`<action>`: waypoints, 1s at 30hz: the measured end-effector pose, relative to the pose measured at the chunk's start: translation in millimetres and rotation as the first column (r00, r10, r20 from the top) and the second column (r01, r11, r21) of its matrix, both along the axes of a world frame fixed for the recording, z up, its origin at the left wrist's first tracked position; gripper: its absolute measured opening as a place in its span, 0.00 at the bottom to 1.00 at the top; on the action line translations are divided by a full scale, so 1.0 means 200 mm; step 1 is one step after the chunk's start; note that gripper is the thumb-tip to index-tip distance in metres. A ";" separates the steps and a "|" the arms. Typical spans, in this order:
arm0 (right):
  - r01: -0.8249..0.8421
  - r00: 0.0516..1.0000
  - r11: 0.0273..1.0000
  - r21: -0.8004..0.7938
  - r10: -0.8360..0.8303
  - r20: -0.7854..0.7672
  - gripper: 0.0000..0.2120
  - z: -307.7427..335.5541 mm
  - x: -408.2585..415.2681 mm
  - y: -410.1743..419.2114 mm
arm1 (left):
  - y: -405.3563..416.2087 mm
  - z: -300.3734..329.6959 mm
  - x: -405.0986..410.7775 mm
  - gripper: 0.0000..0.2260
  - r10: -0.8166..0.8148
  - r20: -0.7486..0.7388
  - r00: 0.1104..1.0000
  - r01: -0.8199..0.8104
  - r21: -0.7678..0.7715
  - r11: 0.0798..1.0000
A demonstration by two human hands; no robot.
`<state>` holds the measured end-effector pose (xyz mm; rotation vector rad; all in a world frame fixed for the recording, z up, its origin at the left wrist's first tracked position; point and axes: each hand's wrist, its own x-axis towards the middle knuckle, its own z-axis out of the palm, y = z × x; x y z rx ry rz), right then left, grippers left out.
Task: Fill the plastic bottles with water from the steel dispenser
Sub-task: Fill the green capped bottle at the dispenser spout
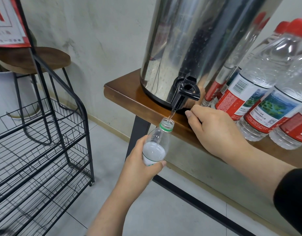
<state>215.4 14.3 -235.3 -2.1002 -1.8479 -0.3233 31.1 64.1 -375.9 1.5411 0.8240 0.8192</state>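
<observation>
fingers [161, 163] of the left hand [138, 165] are curling round the lower body of a clear plastic bottle [157, 143], thumb tip pressing the white label, gripping it tilted with its open green-ringed mouth just under the black tap [183, 93]. a thin stream of water [172, 114] is running from the spout into that mouth, and the bottle is showing water up to about its shoulder. the right hand [214, 132] is resting on the edge of the wooden table [123, 92] just beside the tap, its fingers curled under with the thumb lying forward; whether they are holding anything i cannot tell. the tap is sitting at the base of the steel dispenser [189, 40], which is standing on the table's left end. to its right, red-capped bottles [259, 99] with red labels are standing close together. a black wire rack [41, 142] and a wooden stool [36, 60] are standing at left on the tiled floor.
</observation>
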 end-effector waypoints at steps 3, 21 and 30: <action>0.002 1.000 1.000 0.001 -0.002 0.004 0.18 0.00 0.00 0.00 | 0.00 0.01 0.00 0.32 -0.002 -0.003 1.000 0.002 -0.003 1.000; 0.009 1.000 1.000 -0.010 -0.009 0.006 0.19 0.01 -0.01 0.00 | -0.01 0.03 -0.01 0.32 -0.008 0.008 1.000 0.008 -0.010 1.000; 0.012 1.000 1.000 -0.004 -0.011 0.002 0.18 0.00 0.00 0.00 | -0.01 0.02 0.00 0.33 -0.013 0.020 1.000 0.013 -0.018 1.000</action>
